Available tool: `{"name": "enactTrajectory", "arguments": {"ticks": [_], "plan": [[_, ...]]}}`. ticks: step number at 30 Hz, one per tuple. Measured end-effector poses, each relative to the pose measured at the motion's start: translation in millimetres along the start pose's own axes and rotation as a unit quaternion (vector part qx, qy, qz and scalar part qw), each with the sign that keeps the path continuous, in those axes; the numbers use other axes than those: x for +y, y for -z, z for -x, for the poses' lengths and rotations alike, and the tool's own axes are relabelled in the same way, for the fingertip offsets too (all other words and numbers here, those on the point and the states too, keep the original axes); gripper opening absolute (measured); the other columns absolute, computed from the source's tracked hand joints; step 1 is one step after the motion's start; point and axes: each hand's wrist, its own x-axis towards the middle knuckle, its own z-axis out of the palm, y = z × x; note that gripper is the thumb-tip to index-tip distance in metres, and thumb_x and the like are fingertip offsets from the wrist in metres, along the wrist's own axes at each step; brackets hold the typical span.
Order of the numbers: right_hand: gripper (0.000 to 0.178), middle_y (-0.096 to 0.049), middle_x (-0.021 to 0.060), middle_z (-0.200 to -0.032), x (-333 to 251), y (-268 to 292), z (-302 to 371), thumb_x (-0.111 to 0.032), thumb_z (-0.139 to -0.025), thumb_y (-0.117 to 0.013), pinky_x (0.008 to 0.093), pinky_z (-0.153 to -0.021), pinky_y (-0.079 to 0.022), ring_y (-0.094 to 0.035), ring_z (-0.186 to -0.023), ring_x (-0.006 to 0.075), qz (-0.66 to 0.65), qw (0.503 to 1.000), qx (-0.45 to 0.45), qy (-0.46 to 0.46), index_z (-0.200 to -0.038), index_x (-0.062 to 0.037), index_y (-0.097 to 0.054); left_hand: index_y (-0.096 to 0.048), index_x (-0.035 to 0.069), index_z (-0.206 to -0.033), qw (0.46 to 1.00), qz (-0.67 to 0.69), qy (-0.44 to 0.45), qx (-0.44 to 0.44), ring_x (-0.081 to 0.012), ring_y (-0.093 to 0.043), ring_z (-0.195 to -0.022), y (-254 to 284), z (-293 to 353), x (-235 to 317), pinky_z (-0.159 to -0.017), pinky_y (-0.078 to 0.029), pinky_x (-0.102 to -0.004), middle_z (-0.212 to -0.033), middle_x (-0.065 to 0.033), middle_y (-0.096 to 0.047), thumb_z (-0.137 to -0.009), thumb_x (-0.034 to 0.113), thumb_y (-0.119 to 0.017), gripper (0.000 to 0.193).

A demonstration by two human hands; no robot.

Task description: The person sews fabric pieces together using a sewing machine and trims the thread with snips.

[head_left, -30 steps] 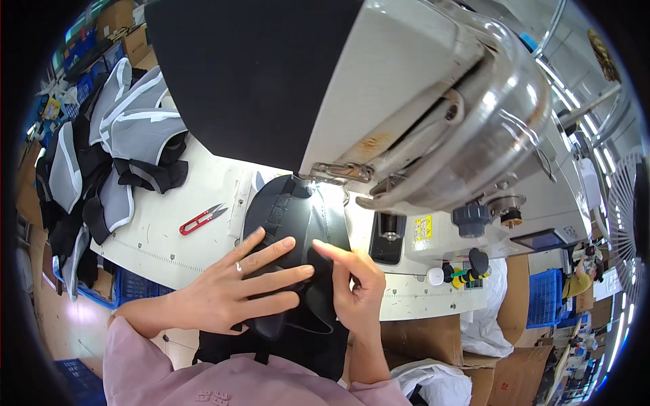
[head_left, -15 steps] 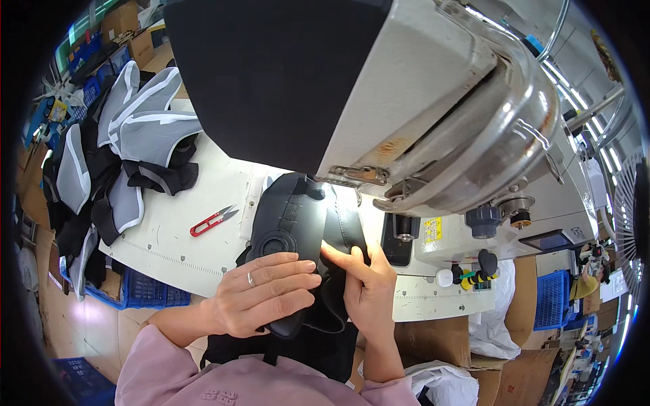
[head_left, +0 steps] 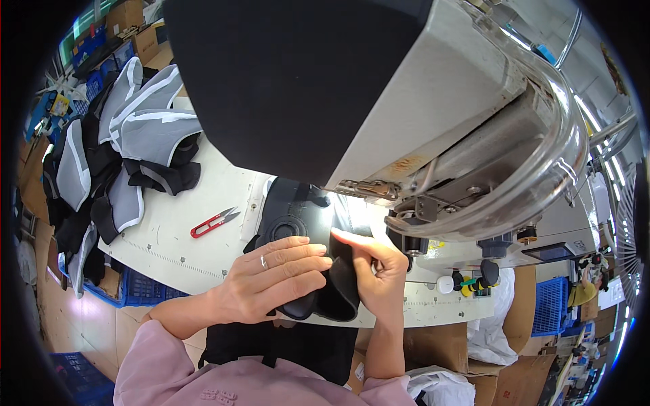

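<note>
A black padded piece (head_left: 298, 196) with a raised ring lies under the sewing machine (head_left: 379, 128), its far edge at the lit needle area. My left hand (head_left: 277, 277) rests on its near part, fingers stretched out side by side; the thumb is hidden. At the right edge, my right hand (head_left: 379, 274) has its fingers curled, with index finger and thumb at the black material. Between the hands, a flap of the black piece stands folded up in a loop. The needle itself is hidden by the machine head.
Red-handled thread snips (head_left: 215, 223) lie on the white table (head_left: 176, 233), left of the work. Beyond them sits a pile of grey and black cut pieces (head_left: 152, 139). A blue basket (head_left: 152, 287) stands below the left edge. Cardboard boxes (head_left: 433, 348) are at lower right.
Both hands have shifted slightly right with the black piece. Its near flap has bulged into a wider loop. The machine head sits further right in view, hiding the phone.
</note>
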Motion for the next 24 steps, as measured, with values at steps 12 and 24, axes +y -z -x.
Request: {"name": "enactTrajectory", "arguments": {"ticks": [12, 24], "plan": [[0.040, -0.073, 0.0064, -0.084, 9.9, 2.1, 13.4, 0.010, -0.091, -0.053, 0.0284, -0.062, -0.042, -0.053, -0.065, 0.0137, 0.106, 0.984, -0.034, 0.137, -0.112, -0.0102, -0.080, -0.072, -0.001, -0.112, 0.996, 0.054, 0.075, 0.013, -0.0350, -0.067, -0.124, 4.9, 3.5, 2.0, -0.109, -0.052, -0.0478, -0.126, -0.0181, -0.072, -0.082, 0.007, -0.074, 0.032], [0.049, -0.050, 0.0137, -0.085, 8.0, 3.9, 8.0, 0.006, -0.089, -0.057, 0.0357, -0.061, -0.046, -0.052, -0.064, 0.0255, 0.219, 0.952, -0.026, 0.211, -0.121, -0.0236, -0.079, -0.072, -0.003, -0.111, 0.999, 0.032, 0.024, -0.009, -0.0343, -0.070, -0.118, 7.4, 0.8, -2.7, -0.107, -0.053, -0.0489, -0.118, -0.0169, -0.074, -0.082, 0.011, -0.071, 0.032]]}}
